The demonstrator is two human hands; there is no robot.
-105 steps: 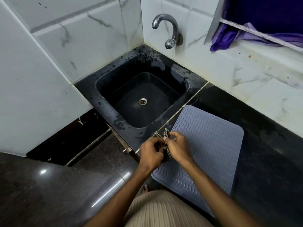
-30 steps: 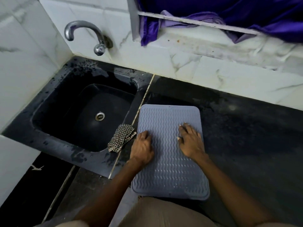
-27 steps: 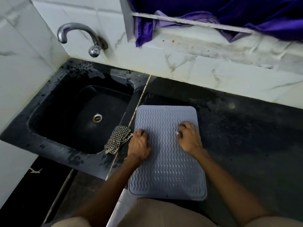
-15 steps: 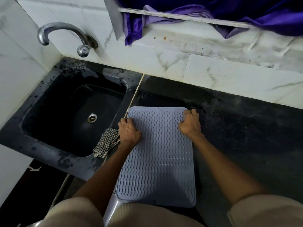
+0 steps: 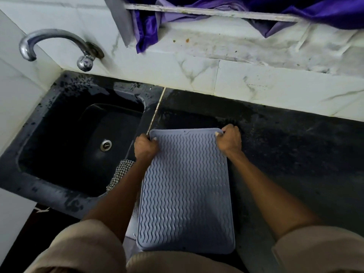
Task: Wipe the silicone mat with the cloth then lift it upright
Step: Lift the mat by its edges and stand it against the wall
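Note:
A grey-blue silicone mat (image 5: 186,192) with wavy ridges lies on the black counter (image 5: 285,154), its long side running away from me. My left hand (image 5: 145,147) grips the mat's far left corner. My right hand (image 5: 229,139) grips its far right corner. The far edge looks slightly raised off the counter. A black-and-white checked cloth (image 5: 120,173) lies on the sink's right rim, partly hidden behind my left forearm.
A black sink (image 5: 65,142) with a metal drain sits to the left, a chrome tap (image 5: 57,46) above it. White marble tiles line the back wall. Purple fabric (image 5: 295,10) hangs over a ledge at the top.
The cloth was put down on the sink rim. Both hands slid from the mat's middle up to its far corners and closed on them. The far edge has begun to rise.

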